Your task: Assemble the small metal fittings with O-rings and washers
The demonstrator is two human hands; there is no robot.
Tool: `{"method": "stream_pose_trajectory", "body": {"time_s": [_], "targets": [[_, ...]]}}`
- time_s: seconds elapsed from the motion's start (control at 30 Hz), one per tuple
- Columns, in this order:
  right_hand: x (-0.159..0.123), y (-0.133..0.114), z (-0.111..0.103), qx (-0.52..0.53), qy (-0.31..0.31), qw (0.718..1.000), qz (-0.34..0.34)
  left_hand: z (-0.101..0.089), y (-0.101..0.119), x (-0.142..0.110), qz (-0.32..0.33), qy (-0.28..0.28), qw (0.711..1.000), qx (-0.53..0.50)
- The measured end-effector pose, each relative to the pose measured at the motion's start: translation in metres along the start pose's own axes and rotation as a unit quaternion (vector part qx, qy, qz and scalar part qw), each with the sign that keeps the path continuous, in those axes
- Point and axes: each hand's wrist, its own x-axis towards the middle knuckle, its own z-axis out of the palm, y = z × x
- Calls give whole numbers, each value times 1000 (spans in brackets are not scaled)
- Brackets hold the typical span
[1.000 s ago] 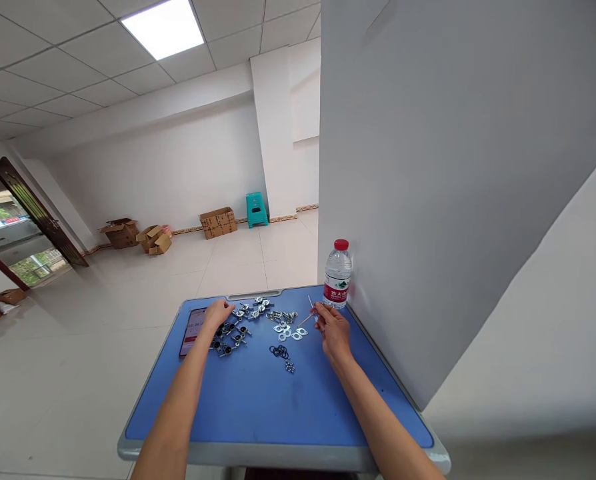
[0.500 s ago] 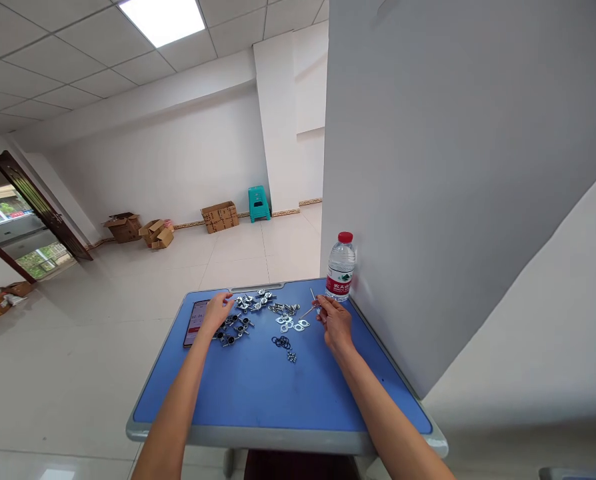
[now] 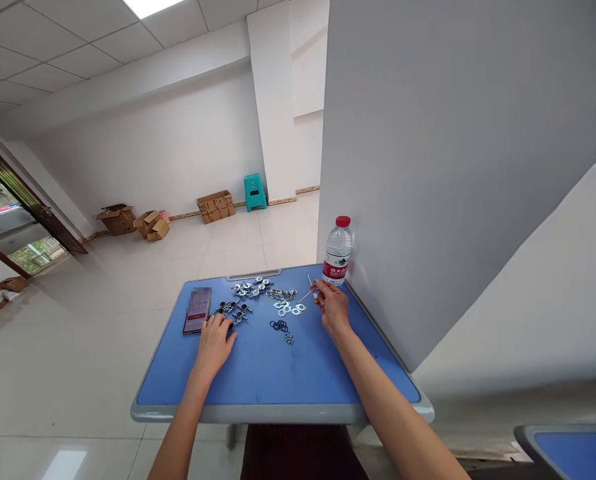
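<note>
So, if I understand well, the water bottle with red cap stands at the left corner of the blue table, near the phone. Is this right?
No: the head view shows the water bottle at the far right corner of the blue table, beside the wall, away from the phone. The red cap is right.

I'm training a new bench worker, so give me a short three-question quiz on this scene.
1. Which hand is nearer the phone?
2. True or false: the water bottle stands upright on the blue table.
3. Fill in the blank: the right hand pinches a thin metal ____.

Key:
1. The left hand.
2. True.
3. rod.
</note>
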Motion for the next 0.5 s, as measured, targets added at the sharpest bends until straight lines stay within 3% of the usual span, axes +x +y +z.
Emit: {"method": "stream_pose_trajectory", "body": {"time_s": [0.2, 0.5], "targets": [[1, 0, -1, -8, 2, 1000, -3, 9, 6, -20, 21, -10, 999, -38], [1, 1, -1, -18, -6, 1000, 4, 16, 48, -43, 42, -57, 973, -220]]}}
